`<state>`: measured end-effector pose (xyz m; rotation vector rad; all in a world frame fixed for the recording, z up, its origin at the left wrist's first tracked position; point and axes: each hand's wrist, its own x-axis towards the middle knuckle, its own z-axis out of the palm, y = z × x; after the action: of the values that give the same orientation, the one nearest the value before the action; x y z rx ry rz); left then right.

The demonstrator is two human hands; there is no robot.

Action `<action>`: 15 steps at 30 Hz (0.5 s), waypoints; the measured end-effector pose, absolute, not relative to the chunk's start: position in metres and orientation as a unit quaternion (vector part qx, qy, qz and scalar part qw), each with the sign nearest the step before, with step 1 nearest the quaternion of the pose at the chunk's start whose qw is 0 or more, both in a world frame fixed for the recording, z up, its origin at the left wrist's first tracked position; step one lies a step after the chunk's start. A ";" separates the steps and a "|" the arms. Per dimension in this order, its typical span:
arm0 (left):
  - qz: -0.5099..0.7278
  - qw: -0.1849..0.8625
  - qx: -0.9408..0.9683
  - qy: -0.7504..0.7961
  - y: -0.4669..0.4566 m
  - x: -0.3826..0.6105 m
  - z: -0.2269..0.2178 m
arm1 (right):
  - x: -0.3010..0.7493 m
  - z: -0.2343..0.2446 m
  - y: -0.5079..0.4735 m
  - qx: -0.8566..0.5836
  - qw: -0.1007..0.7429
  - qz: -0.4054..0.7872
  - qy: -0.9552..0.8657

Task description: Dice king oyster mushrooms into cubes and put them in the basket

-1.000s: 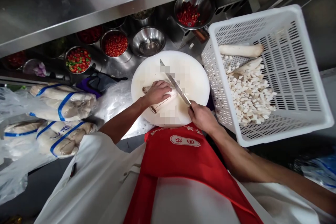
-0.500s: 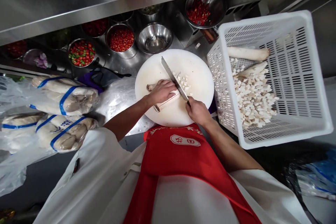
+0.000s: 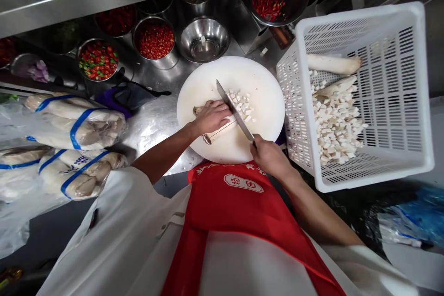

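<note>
A round white cutting board (image 3: 256,78) lies in front of me on the steel counter. My left hand (image 3: 210,116) presses down, fingers curled, on sliced strips of king oyster mushroom (image 3: 215,135). My right hand (image 3: 268,155) grips the handle of a knife (image 3: 233,108), whose blade lies diagonally against the left hand's knuckles. A small heap of white mushroom cubes (image 3: 241,104) sits just right of the blade.
A white slotted basket (image 3: 398,97) at the right holds many mushroom cubes and two whole mushrooms (image 3: 333,64). Steel bowls of chopped red chilli (image 3: 154,40) and mixed peppers (image 3: 97,59) stand behind the board beside an empty bowl (image 3: 204,39). Bagged mushrooms (image 3: 74,122) lie at the left.
The knife has kept chopping next to my left hand, and more cubes lie beside the blade. The view has shifted slightly; both hands stay on the board.
</note>
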<state>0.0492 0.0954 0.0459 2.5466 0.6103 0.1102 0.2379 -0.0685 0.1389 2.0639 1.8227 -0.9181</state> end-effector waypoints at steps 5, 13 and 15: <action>0.043 0.238 0.946 0.216 0.095 0.045 0.047 | 0.229 0.105 -0.050 0.715 0.066 -0.297 0.630; 0.038 0.219 0.950 0.220 0.094 0.036 0.046 | 0.239 0.158 -0.088 0.700 0.068 -0.302 0.644; 0.043 0.230 0.947 0.221 0.094 0.036 0.045 | 0.239 0.167 -0.090 0.688 0.097 -0.317 0.645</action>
<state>0.0364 0.0935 0.0450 2.6054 0.6069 0.1196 0.2393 -0.0897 0.1670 2.0379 1.9112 -0.9379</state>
